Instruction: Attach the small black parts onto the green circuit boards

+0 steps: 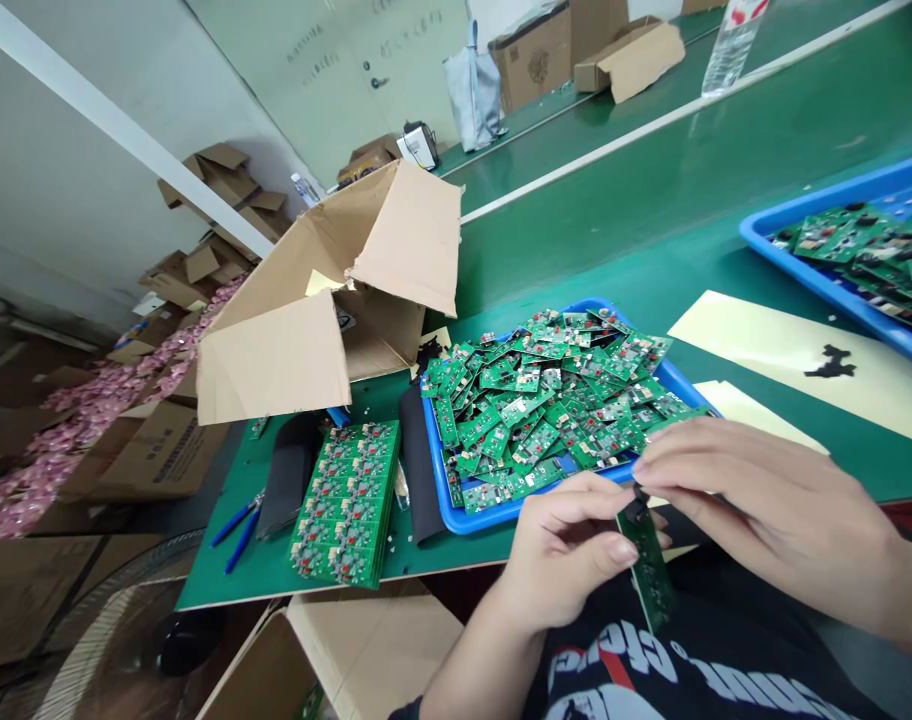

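Note:
My left hand (568, 550) pinches a small green circuit board (653, 585) between thumb and fingers, in front of my shirt. The board is tilted, its lower end pointing down. At its upper end my right hand (771, 510) has its fingertips pressed together on a small black piece (637, 503), which touches the board. The fingers partly hide that piece. Just beyond both hands lies a blue tray (471, 522) heaped with many small green circuit boards (538, 400).
Left of the tray stand stacked board panels (347, 500), with blue-handled pliers (240, 530) near the table edge. An open cardboard box (276, 360) rises behind. On the right are yellow paper sheets (771, 350) with black bits (831, 362) and a second blue tray (816, 285).

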Demonstrator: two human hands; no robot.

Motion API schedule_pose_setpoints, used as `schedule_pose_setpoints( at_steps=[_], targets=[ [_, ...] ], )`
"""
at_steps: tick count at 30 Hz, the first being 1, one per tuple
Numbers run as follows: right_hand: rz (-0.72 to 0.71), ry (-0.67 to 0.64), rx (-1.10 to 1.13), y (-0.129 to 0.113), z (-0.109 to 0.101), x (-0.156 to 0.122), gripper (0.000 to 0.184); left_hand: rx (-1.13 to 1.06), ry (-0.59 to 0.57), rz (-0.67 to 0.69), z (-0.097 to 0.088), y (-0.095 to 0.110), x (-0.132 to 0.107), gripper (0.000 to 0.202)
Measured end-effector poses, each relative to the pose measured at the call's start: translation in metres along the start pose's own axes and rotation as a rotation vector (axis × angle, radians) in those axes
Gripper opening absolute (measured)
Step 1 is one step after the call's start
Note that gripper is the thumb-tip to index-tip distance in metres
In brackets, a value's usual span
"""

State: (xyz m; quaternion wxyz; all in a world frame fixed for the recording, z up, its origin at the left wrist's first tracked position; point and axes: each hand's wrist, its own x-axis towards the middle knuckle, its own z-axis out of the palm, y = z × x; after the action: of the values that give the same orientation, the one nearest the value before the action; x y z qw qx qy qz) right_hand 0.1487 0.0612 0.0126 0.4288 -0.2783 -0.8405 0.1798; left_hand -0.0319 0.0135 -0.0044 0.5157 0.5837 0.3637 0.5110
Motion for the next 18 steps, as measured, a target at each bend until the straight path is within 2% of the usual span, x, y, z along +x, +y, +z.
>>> schedule_pose_setpoints(
  at_steps=[3,6,12,16,18],
  targets=[
    [-0.045,-0.014,-0.005,0.002,0.001,0.0,0.024,-0.156,-0.046,-0.042,0.001,-0.002,0.002,0.035],
    [-0.072,-0.057,0.007,0.006,0.002,-0.002,0.023,-0.194,-0.088,-0.07,0.0,-0.003,0.004,0.033],
    [-0.014,-0.035,0.04,0.01,0.004,-0.009,0.036,-0.16,-0.006,-0.221,0.0,-0.001,0.005,0.037],
    [-0.105,-0.079,0.071,0.001,-0.006,-0.004,0.046,0.123,0.05,-0.093,0.0,-0.005,0.007,0.036],
    [-0.108,-0.042,0.073,-0.002,-0.016,-0.002,0.052,0.311,0.097,0.021,0.0,-0.006,0.007,0.034]
  ],
)
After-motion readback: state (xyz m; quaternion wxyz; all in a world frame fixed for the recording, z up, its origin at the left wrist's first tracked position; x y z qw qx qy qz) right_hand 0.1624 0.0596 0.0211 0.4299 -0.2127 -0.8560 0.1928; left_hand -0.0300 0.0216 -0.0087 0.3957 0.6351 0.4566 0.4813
